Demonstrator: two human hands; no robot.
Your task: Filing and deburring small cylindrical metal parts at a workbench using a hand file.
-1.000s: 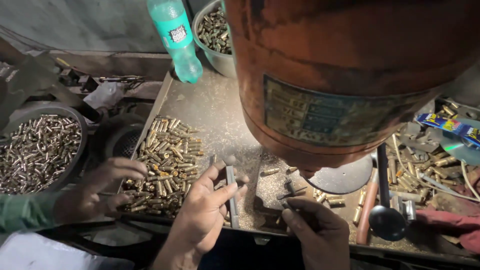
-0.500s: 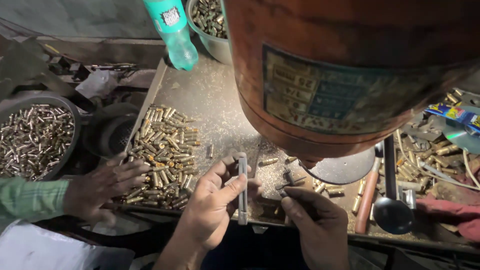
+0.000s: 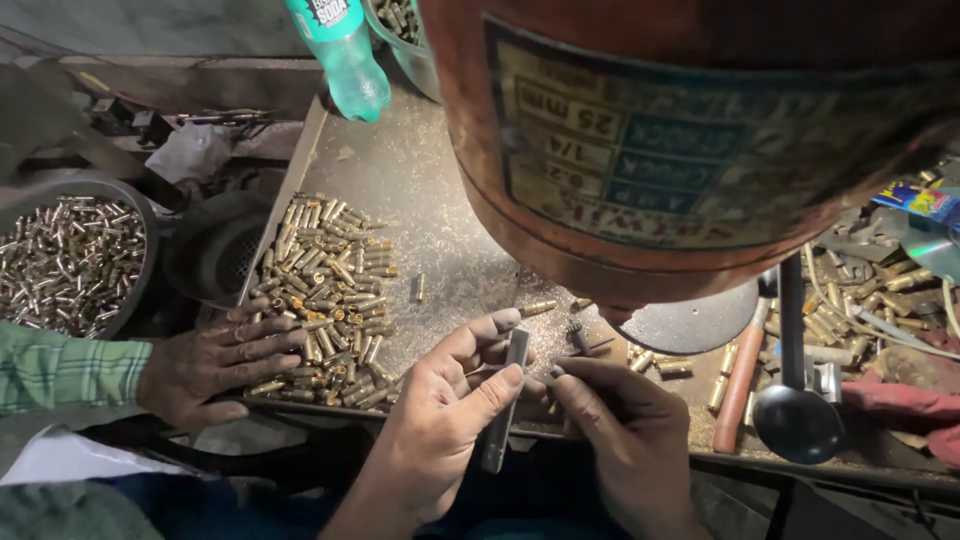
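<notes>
While my left hand [image 3: 450, 400] clamps the slim grey metal rod [image 3: 503, 400] upright and my right hand [image 3: 610, 420] pinches at its side, I fear it slips onto the gritty metal counter [image 3: 440, 220], beside the heap of brass casings [image 3: 325, 290] where a co-worker's hand [image 3: 215, 360] rests.

L hand [image 3: 445, 420] & R hand [image 3: 620, 430]: bare, grimy, no gloves/rings; forearms bare, no sleeves visible.

1 head-worn camera looks steeply down, close over the metal worktable [image 3: 420, 190] and hands.
</notes>
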